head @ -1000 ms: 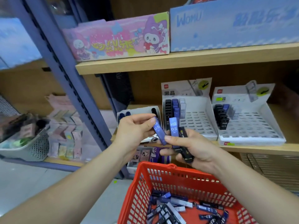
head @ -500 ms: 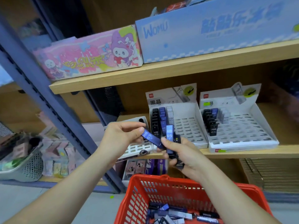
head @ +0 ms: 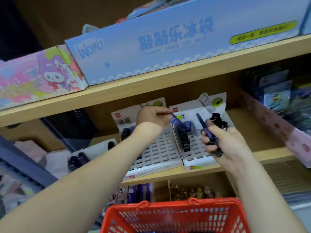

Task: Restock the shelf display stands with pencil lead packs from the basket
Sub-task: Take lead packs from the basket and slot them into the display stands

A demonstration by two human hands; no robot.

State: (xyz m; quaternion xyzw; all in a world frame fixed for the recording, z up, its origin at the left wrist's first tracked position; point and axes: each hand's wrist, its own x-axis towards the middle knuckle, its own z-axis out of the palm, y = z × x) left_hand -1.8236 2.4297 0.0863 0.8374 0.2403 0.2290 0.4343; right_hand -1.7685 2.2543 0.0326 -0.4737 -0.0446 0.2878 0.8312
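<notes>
My left hand [head: 152, 117] pinches a blue pencil lead pack [head: 176, 121] and holds it over the gap between two white display stands. The left stand [head: 156, 153] and the right stand [head: 195, 158] sit side by side on the wooden shelf, each with a few dark packs in its back slots. My right hand [head: 222, 142] grips a bundle of lead packs [head: 206, 130], blue and black, in front of the right stand. The red basket [head: 176, 216] is at the bottom of the view; its contents are mostly out of frame.
A blue carton [head: 168, 44] and a pink cartoon box [head: 38, 76] sit on the shelf above. A third white stand [head: 87, 155] lies left of the two. A blue metal upright [head: 25, 167] runs at the left. Small items fill the shelf below.
Both hands have risen from above the basket up to the display stands. My left hand carried the blue pack rightward over the stands. The view tilted up and right, so the basket dropped low.
</notes>
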